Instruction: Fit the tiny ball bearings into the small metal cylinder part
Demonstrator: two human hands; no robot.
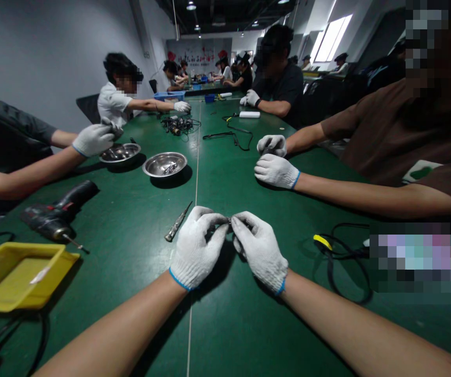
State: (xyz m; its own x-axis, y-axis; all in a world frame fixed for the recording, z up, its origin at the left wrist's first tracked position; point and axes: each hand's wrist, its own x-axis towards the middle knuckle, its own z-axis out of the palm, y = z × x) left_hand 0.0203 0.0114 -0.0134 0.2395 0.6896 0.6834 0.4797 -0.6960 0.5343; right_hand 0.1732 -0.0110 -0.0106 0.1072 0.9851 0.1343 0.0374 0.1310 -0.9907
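Observation:
Both my hands wear white knit gloves with blue cuffs and meet above the green table (225, 183). My left hand (200, 246) pinches a small dark part (229, 221) between thumb and fingers. From the other side my right hand (259, 248) pinches the same part. Its kind is too small and too covered by the fingertips to make out. Just left of my left hand a screwdriver (176, 225) with a metallic handle lies on the table, its thin tip pointing away from me.
At left are a cordless drill (58, 212) and a yellow tray (58, 272). Metal bowls (165, 165) stand ahead, one holding small metal pieces. Tangled cables (178, 125) lie farther off. A black cable with a yellow tie (322, 241) lies at right. Gloved co-workers' hands (276, 170) work on both sides.

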